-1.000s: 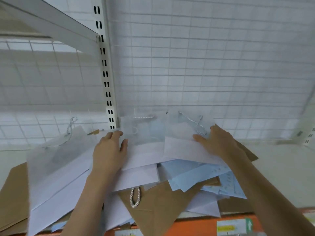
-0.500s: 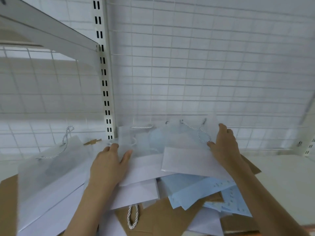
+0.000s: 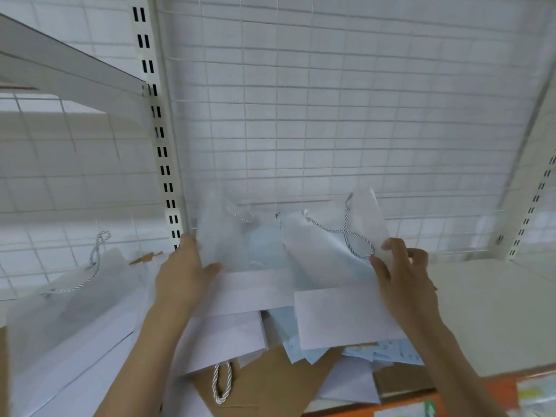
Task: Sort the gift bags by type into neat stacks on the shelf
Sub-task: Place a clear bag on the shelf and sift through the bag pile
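Both hands raise translucent white gift bags from a mixed heap on the shelf (image 3: pixel 487 311), against the wire-grid back panel (image 3: pixel 331 115). The left hand (image 3: pixel 183 275) grips the left edge of one translucent bag (image 3: pixel 228 245), thumb lying over its front face and fingers hidden behind it; the right hand (image 3: pixel 400 278) pinches the right edge of a second translucent bag (image 3: pixel 331 251) between thumb and curled fingers, just beside that bag's twisted cord handle (image 3: pixel 355 239). Both bags stand tilted upright at the far middle of the heap, their white lower panels resting on the pile. Beneath and nearer lie pale blue printed bags (image 3: pixel 391 353), brown kraft bags (image 3: pixel 270 383) and more white bags; a further translucent bag (image 3: pixel 69 299) lies flat at the left, past the slotted upright (image 3: pixel 164 164). The step in hand appears to be the separation of the translucent type. It would be done well by lifting the pair straight up so the loose layers below are not dragged, bringing the two bags face to face with edges and bases squared, keeping the cords tucked flat, and laying them on the bare shelf surface at the right. The thin film probably creases and slides readily, so a light, even grip on both edges suits it.
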